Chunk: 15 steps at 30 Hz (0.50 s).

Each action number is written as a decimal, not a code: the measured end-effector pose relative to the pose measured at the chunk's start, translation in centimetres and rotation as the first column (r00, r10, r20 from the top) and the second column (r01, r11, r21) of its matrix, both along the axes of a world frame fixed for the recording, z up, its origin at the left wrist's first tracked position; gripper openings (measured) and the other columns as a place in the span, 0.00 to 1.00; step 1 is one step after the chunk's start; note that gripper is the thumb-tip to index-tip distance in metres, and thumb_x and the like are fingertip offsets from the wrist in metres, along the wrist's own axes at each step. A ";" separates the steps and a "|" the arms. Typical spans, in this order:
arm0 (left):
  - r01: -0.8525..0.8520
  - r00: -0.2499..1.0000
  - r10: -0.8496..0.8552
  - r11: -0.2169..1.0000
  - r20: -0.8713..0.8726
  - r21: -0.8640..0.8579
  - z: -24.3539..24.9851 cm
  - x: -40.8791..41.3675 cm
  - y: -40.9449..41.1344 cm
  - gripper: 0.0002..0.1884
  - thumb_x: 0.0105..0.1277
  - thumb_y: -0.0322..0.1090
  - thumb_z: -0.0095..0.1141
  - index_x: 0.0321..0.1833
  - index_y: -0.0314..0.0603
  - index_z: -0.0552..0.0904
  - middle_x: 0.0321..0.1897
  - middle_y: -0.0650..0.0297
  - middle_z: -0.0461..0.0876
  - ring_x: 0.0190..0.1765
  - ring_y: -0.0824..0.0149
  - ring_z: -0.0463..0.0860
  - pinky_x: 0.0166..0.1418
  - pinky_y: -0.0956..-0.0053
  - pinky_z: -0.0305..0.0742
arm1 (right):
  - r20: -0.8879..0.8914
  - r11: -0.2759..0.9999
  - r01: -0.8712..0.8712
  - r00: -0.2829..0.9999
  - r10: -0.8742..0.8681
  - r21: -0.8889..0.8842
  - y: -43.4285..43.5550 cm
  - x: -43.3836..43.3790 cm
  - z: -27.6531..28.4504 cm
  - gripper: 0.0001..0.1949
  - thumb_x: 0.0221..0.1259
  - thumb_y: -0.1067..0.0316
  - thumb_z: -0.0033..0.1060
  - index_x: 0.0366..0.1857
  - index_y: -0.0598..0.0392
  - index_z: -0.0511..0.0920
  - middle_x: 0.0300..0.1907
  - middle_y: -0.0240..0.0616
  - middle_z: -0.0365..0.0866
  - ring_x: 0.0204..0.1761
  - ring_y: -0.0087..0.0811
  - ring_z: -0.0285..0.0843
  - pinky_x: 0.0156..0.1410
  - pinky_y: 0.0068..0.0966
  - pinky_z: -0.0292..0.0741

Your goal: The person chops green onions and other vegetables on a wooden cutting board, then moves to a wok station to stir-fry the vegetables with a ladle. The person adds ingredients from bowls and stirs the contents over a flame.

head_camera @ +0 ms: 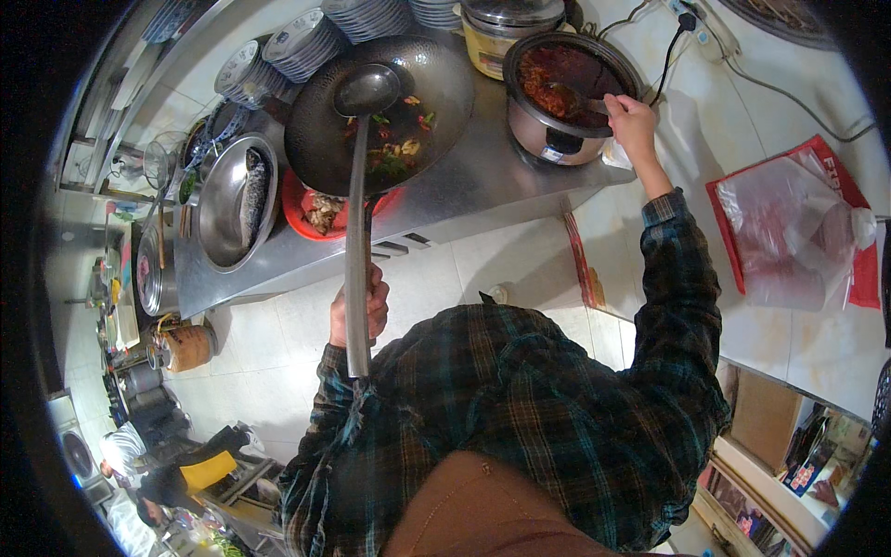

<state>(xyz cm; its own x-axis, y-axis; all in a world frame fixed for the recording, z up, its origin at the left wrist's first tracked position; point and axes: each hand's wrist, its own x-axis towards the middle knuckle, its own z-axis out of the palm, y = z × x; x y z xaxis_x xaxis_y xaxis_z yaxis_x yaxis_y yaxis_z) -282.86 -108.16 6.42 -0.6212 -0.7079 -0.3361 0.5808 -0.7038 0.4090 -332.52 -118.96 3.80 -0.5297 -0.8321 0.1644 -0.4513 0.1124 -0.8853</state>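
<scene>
My left hand (360, 306) is closed around the handle of a dark, hammered wok (445, 97), below the long handle of a steel ladle (356, 230). The ladle's bowl rests in the wok, among chopped green and red pieces and dark liquid. My right hand (630, 124) grips the handle end of a spoon (578, 101) dipped into red, oily sauce (543, 69). That sauce fills the black-rimmed pot of a round electric cooker (557, 143). A red plate (296, 216) with pieces of food lies partly under the wok.
A steel basin (216, 202) holding a whole fish stands at the left of the steel counter (487, 167). Stacked bowls (299, 42) and a lidded yellow cooker (484, 52) stand behind. Plastic bags (786, 230) lie at the right; people (129, 445) are at the lower left.
</scene>
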 end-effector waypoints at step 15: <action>0.001 1.000 -0.001 1.000 0.031 -0.002 0.6 -0.6 -0.3 0.16 0.54 0.26 0.54 0.44 0.36 0.66 0.18 0.63 0.66 0.12 0.73 0.65 0.11 0.80 0.62 | -0.355 0.957 -0.266 0.911 0.208 -0.120 2.5 0.8 2.5 0.12 0.60 0.62 0.59 0.28 0.61 0.80 0.18 0.43 0.76 0.19 0.29 0.73 0.28 0.27 0.69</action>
